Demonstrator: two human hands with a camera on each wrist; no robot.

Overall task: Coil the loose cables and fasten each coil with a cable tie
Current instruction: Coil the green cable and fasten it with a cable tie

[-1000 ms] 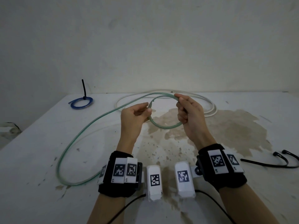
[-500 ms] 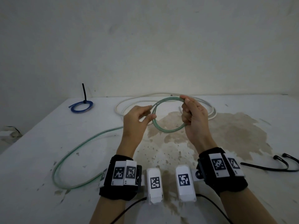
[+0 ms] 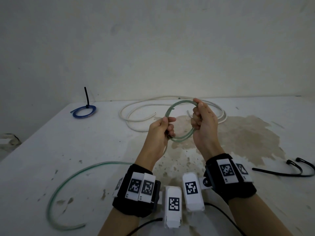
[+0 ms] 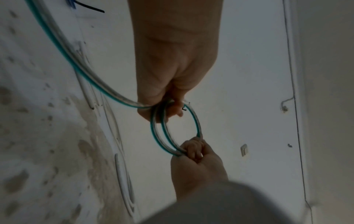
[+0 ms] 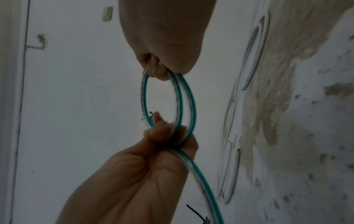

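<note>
- Two turns of the green cable (image 3: pixel 179 140) stand as a small coil in the air between our hands, above the bench (image 3: pixel 85 150); the wrist views show the doubled strands side by side.
- Our left hand (image 3: pixel 160 132) curls its fingers round the coil's near-left side, where the strands cross and the free run leaves.
- Our right hand (image 3: pixel 203 123) closes round the far-right side, opposite it, so the ring is pinched at both ends of its width.
- From the left hand the loose tail (image 3: pixel 71 178) drops toward us and sweeps left in a wide arc on the bench, ending near the front edge.
- We judge the next loop must be drawn up from that left, near side; the left hand is the nearer one to feed it.
- Further out, the white cable (image 3: pixel 136 126) lies uncoiled behind the hands.
- One blue coil (image 3: pixel 83 113), already tied, sits at the far left corner.
- Spare black cable ties (image 3: pixel 289 171) lie well to the right, nearer the right hand.
</note>
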